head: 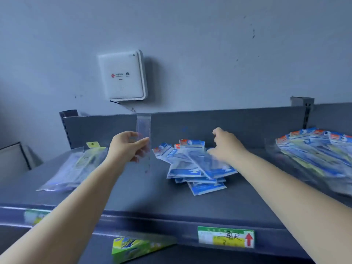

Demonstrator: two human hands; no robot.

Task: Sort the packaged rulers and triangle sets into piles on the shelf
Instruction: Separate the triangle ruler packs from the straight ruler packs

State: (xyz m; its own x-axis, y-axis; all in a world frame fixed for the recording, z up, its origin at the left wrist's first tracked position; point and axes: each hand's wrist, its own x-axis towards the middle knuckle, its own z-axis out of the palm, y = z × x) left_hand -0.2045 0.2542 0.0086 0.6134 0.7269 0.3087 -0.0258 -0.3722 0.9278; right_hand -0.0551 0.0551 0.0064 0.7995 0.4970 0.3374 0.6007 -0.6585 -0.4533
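Left hand (pixel 129 145) grips clear ruler (pixel 143 128) | right hand (pixel 225 147) on blue packs (pixel 192 166)

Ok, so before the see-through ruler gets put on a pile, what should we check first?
1. Left hand holds the clear ruler packet firmly: ok, fingers and thumb pinch it upright.
2. Which pile matches it: cannot tell, blurred; the left pile looks the most see-through.
3. Bare shelf between piles: ok.
4. Right hand free: cannot tell, it rests on the middle pile.
5. Right pile tidy: not ok, fanned out.
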